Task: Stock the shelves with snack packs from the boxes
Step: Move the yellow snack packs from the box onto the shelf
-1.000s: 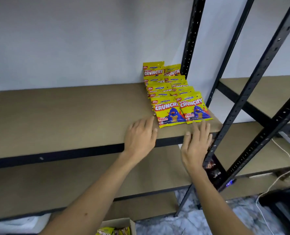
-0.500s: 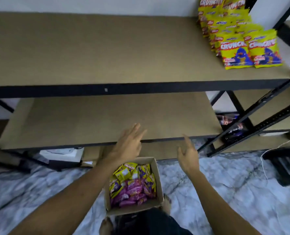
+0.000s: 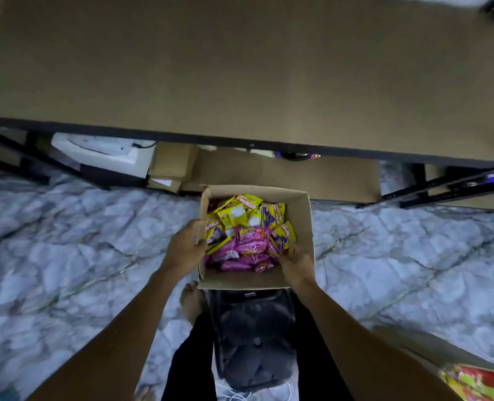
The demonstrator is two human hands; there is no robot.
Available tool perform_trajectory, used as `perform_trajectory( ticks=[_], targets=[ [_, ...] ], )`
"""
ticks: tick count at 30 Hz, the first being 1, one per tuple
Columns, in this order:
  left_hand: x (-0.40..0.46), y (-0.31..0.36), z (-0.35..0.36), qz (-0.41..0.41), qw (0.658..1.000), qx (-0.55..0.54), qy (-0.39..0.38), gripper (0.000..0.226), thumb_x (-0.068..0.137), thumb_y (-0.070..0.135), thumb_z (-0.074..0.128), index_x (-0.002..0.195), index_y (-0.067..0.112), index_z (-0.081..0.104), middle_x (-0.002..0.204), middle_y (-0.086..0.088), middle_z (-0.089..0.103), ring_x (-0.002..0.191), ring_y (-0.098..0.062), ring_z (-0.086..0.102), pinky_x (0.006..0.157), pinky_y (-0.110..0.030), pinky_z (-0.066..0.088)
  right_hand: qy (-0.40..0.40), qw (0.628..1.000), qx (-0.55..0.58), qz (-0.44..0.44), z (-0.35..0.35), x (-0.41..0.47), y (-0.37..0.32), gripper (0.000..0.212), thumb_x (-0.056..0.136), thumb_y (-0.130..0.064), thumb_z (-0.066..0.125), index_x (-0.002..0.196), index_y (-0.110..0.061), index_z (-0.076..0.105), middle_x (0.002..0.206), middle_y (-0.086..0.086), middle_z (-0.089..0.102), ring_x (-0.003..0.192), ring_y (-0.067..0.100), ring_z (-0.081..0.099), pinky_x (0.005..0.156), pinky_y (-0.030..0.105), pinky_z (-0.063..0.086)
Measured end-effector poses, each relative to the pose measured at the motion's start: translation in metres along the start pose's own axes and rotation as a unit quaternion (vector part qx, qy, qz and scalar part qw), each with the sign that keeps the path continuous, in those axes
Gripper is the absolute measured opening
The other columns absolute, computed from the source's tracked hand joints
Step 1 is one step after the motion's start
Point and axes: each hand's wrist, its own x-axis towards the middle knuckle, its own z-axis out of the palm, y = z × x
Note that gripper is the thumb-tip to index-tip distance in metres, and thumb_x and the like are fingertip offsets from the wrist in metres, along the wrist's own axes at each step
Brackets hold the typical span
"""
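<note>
1. Both hands have dropped from the shelf edge, where they lay flat by the yellow rows a second ago, down into the cardboard box (image 3: pixel 303 215) on the floor; our view has swung down with them.
2. Snack packs (image 3: pixel 240 227) fill the box: yellow ones heaped at the far side and along the right wall, pink ones (image 3: pixel 240 253) nearer us.
3. Left hand (image 3: pixel 186 247) sits at the box's left wall, thumb and fingers closing on a yellow pack at that edge. We read the grip as pinching it, though blur softens the fingertips.
4. Right hand (image 3: pixel 296 260) reaches in at the near right corner, fingers curled among the yellow packs there; a grip on them looks likely, but we cannot tell whether it has truly closed.
5. Shelf board (image 3: pixel 240 68) above the box shows bare wood in our view; the stocked rows are out of sight.
6. Our reading: placing is done for one batch and the next pickup is starting. Nothing has lifted clear of the box yet.
7. Around it: marbled floor (image 3: pixel 66 241), a bare foot (image 3: pixel 192 299), a dark stool-like object (image 3: pixel 254 337) beneath us, a second carton with bright packs (image 3: pixel 477 383) at lower right.
</note>
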Motion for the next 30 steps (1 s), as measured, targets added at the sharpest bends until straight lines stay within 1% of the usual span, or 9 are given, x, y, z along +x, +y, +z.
perform_trajectory(
  ticks=[7, 11, 13, 16, 19, 22, 25, 28, 30],
  targets=[
    [0.050, -0.076, 0.108, -0.091, 0.981, -0.173, -0.004, 0.037, 0.090, 0.000, 0.056, 0.122, 0.019, 0.060, 0.114, -0.010, 0.063, 0.105, -0.017, 0.060, 0.092, -0.031, 0.048, -0.042, 0.997, -0.047, 0.037, 0.067, 0.111, 0.065, 0.048, 0.093, -0.014, 0.054, 0.140, -0.023, 0.049, 0.123, 0.010, 0.063, 0.093, 0.023, 0.056, 0.077, 0.026, 0.039],
    [0.088, -0.124, 0.168, -0.132, 0.970, -0.203, 0.015, 0.030, 0.088, 0.003, 0.059, 0.115, 0.016, 0.065, 0.103, -0.007, 0.068, 0.090, -0.017, 0.063, 0.076, -0.026, 0.052, -0.059, 0.996, -0.047, 0.050, 0.110, 0.175, 0.113, 0.047, 0.092, -0.013, 0.052, 0.137, -0.024, 0.052, 0.115, 0.007, 0.065, 0.082, 0.019, 0.057, 0.069, 0.025, 0.041],
    [0.112, -0.147, 0.192, -0.174, 0.958, -0.226, 0.028, 0.028, 0.087, 0.004, 0.060, 0.111, 0.017, 0.066, 0.105, -0.008, 0.069, 0.096, -0.024, 0.065, 0.081, -0.037, 0.054, -0.058, 0.995, -0.002, 0.078, 0.133, 0.209, 0.133, 0.046, 0.089, -0.015, 0.055, 0.133, -0.029, 0.055, 0.107, 0.003, 0.067, 0.075, 0.018, 0.060, 0.062, 0.031, 0.049],
    [0.149, -0.178, 0.225, -0.244, 0.930, -0.270, 0.059, 0.022, 0.083, 0.009, 0.067, 0.104, 0.016, 0.062, 0.104, -0.010, 0.066, 0.100, -0.027, 0.064, 0.089, -0.045, 0.053, -0.056, 0.985, 0.100, 0.130, 0.162, 0.253, 0.169, 0.044, 0.082, -0.022, 0.063, 0.124, -0.034, 0.060, 0.116, 0.005, 0.066, 0.096, 0.025, 0.065, 0.087, 0.045, 0.056],
    [0.192, -0.196, 0.257, -0.290, 0.905, -0.297, 0.093, 0.048, 0.072, 0.024, 0.078, 0.113, 0.005, 0.062, 0.108, -0.015, 0.066, 0.100, -0.032, 0.064, 0.086, -0.042, 0.052, -0.051, 0.973, 0.164, 0.152, 0.177, 0.289, 0.195, 0.051, 0.081, -0.026, 0.066, 0.131, -0.033, 0.055, 0.133, 0.006, 0.058, 0.112, 0.028, 0.059, 0.099, 0.048, 0.049],
    [0.229, -0.201, 0.293, -0.268, 0.904, -0.318, 0.099, 0.033, 0.078, 0.019, 0.078, 0.106, 0.004, 0.067, 0.096, -0.005, 0.067, 0.089, -0.022, 0.063, 0.079, -0.034, 0.049, -0.061, 0.963, 0.212, 0.157, 0.183, 0.320, 0.206, 0.067, 0.085, -0.030, 0.070, 0.145, -0.036, 0.038, 0.146, 0.001, 0.043, 0.125, 0.027, 0.050, 0.104, 0.048, 0.045],
    [0.252, -0.193, 0.327, -0.238, 0.905, -0.330, 0.128, 0.020, 0.080, 0.016, 0.077, 0.096, 0.009, 0.070, 0.091, -0.002, 0.069, 0.082, -0.017, 0.065, 0.073, -0.025, 0.053, -0.007, 0.945, 0.270, 0.185, 0.196, 0.350, 0.219, 0.071, 0.086, -0.027, 0.070, 0.147, -0.035, 0.034, 0.146, 0.005, 0.044, 0.126, 0.031, 0.049, 0.101, 0.051, 0.047],
    [0.255, -0.192, 0.350, -0.192, 0.911, -0.306, 0.197, 0.018, 0.080, 0.011, 0.075, 0.091, -0.002, 0.069, 0.070, 0.003, 0.062, 0.060, -0.005, 0.054, 0.053, -0.015, 0.041, 0.089, 0.938, 0.274, 0.193, 0.214, 0.368, 0.232, 0.059, 0.088, -0.026, 0.070, 0.142, -0.019, 0.045, 0.139, 0.006, 0.052, 0.125, 0.028, 0.052, 0.100, 0.039, 0.046],
    [0.239, -0.199, 0.356, -0.126, 0.942, -0.217, 0.223, 0.014, 0.079, 0.017, 0.071, 0.083, 0.003, 0.069, 0.070, -0.003, 0.064, 0.061, -0.009, 0.054, 0.057, -0.021, 0.040, 0.149, 0.931, 0.271, 0.194, 0.222, 0.369, 0.246, 0.044, 0.088, -0.022, 0.070, 0.128, -0.008, 0.057, 0.128, 0.009, 0.061, 0.116, 0.024, 0.058, 0.084, 0.026, 0.047]
  ],
)
